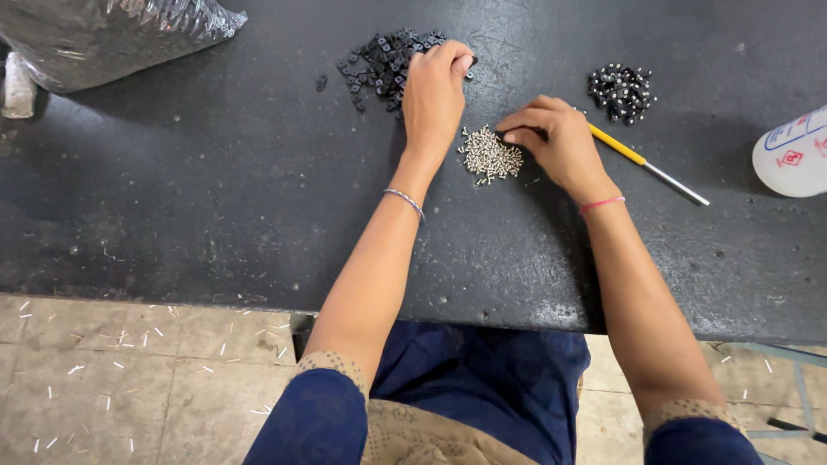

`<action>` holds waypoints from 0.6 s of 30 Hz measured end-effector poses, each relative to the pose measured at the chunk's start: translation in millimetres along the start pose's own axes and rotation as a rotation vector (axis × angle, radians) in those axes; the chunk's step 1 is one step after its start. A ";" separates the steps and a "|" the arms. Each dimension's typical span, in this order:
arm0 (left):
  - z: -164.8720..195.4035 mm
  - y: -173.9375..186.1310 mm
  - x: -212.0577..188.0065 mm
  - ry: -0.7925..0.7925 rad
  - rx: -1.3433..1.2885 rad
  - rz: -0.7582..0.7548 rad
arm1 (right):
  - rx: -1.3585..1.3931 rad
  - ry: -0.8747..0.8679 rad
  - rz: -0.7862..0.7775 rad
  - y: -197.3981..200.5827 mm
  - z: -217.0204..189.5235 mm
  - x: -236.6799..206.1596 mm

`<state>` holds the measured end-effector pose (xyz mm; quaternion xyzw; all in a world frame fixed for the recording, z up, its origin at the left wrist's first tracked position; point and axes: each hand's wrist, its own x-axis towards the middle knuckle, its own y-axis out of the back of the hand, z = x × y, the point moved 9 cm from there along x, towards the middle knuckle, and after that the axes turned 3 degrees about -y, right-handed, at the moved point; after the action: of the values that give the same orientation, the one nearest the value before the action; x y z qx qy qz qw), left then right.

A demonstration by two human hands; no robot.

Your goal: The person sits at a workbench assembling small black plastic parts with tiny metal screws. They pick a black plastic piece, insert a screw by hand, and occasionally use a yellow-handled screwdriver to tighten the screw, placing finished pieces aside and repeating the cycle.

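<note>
On black parts pile (379, 60): left hand (433, 90); right hand (556, 138) seemingly gripping screwdriver (646, 164).

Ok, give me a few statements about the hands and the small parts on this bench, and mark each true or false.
1. The left hand rests on the pile of black parts. True.
2. The right hand is beside the small silver screws. True.
3. The yellow-handled screwdriver lies left of both hands. False: it lies to the right, partly under the right hand.
4. The clear plastic bag sits at the bench's near right corner. False: far left corner.
5. The bench top is white. False: dark.
</note>
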<state>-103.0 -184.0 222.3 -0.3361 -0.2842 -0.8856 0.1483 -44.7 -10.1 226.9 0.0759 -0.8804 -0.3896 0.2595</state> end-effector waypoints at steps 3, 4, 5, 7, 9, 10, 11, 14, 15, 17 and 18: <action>-5.9 -7.2 -3.0 0.173 -0.205 -0.031 | -0.052 0.041 -0.004 -1.3 -4.1 1.5; -10.5 -11.7 -5.3 0.246 -0.285 -0.051 | -0.069 0.047 -0.005 -2.1 -5.0 2.1; -9.8 -13.2 -6.4 0.240 -0.305 -0.055 | -0.074 0.060 -0.007 -2.6 -6.6 2.1; -10.3 -17.3 -10.0 0.226 -0.347 -0.062 | -0.086 0.088 -0.008 -4.0 -10.1 1.9; -13.6 -23.7 -11.6 0.239 -0.423 -0.075 | -0.102 0.099 -0.013 -6.1 -12.5 2.7; -14.8 -27.6 -10.8 0.243 -0.462 -0.083 | -0.111 0.104 -0.013 -6.5 -13.3 3.3; -17.0 -32.6 -12.0 0.268 -0.477 -0.108 | -0.130 0.112 -0.005 -6.4 -14.2 3.5; -20.5 -40.5 -19.5 0.315 -0.522 -0.169 | -0.056 0.061 0.047 -3.8 -9.2 3.4; -19.0 -42.4 -20.5 0.314 -0.540 -0.181 | 0.055 -0.007 0.084 -0.5 -1.8 3.2; -17.6 -46.5 -21.1 0.326 -0.569 -0.204 | 0.201 -0.097 0.154 8.7 12.4 2.1; -17.0 -48.9 -21.9 0.340 -0.578 -0.217 | 0.236 -0.118 0.187 14.7 18.2 0.8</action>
<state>-117.9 -153.8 177.3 -0.1796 -0.0271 -0.9834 -0.0028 -53.7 11.5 227.6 0.0007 -0.9371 -0.2613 0.2315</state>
